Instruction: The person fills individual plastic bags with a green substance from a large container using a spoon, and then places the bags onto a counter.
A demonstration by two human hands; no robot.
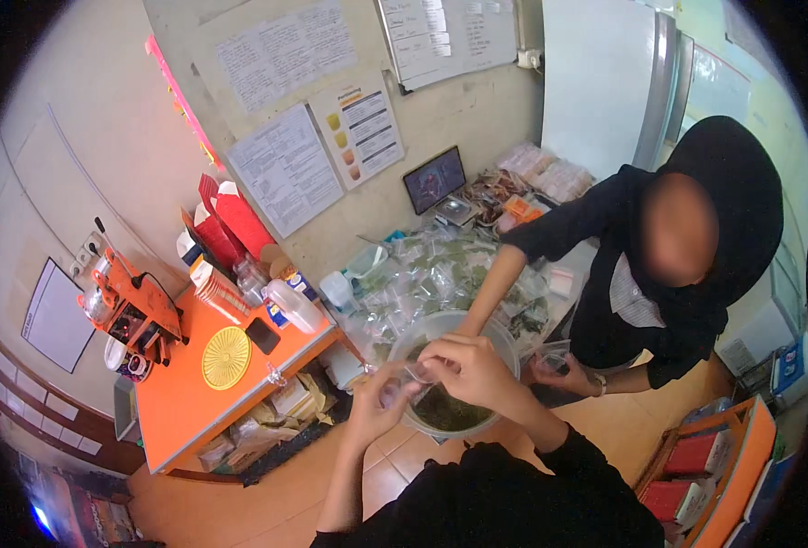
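Observation:
My left hand [379,403] grips a small clear plastic bag [392,392] over the near left rim of a large translucent tub [507,335]. The fingers of my right hand [471,368] are pinched close to its top; whether they touch the bag is hard to make out. Dark green dried flakes [448,411] lie in the bottom of the tub. Across from me, a co-worker in black [616,226] has one arm [489,291] over the tub, its hand hidden behind mine. The co-worker's other hand [565,377] holds a clear bag or cup.
Many filled clear sachets [438,267] cover the table behind the tub, near a tablet [435,179] against the wall. To the left, an orange table [185,404] carries a cup-sealing machine [130,308], a yellow lid [226,357] and a phone [263,335]. An orange shelf [739,466] stands at lower right.

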